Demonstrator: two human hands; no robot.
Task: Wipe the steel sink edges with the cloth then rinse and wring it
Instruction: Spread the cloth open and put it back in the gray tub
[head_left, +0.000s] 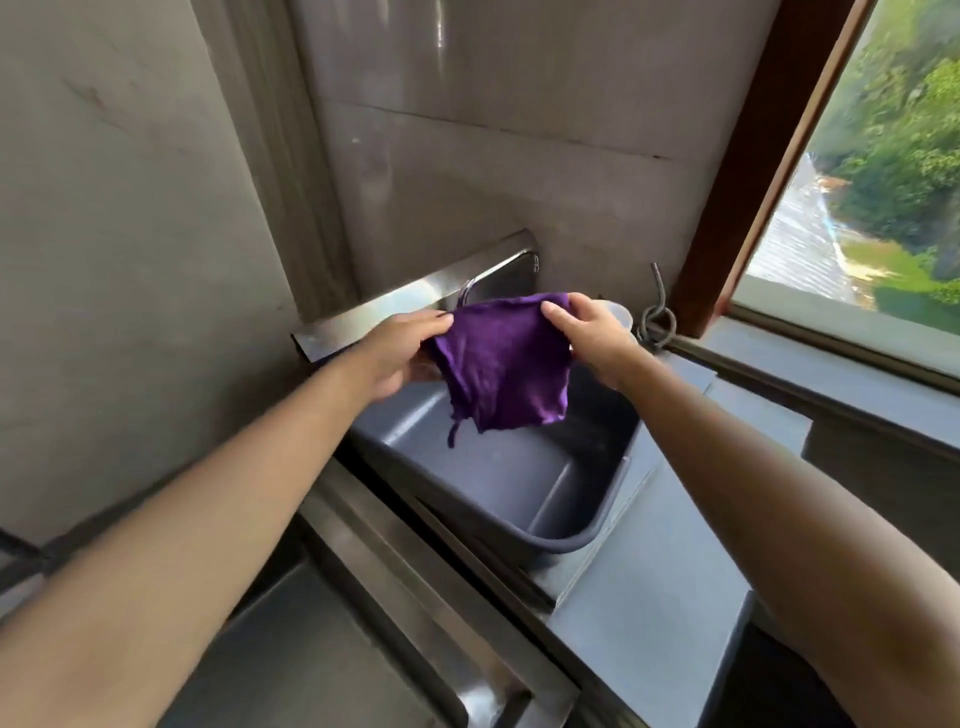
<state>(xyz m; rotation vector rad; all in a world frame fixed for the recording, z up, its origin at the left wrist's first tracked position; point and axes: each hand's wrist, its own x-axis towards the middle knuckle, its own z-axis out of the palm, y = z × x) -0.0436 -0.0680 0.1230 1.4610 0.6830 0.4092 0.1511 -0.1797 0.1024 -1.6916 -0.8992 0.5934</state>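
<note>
A purple cloth (501, 364) hangs spread out in the air above a dark grey plastic basin (566, 499). My left hand (400, 358) pinches its upper left corner and my right hand (587, 332) pinches its upper right corner. The cloth's lower edge dangles loose, with a thin strip trailing at the bottom left. The steel sink (374, 613) lies below and to the left, its rim running diagonally toward the front. A steel tap (467, 291) peeks out just behind the cloth's top edge.
A steel backsplash (415, 296) runs along the grey wall. A clear plastic cup (621, 314) and a bent metal hook (657, 317) stand behind my right hand. A grey counter (665, 597) lies right of the basin, below a window with a brown frame (769, 161).
</note>
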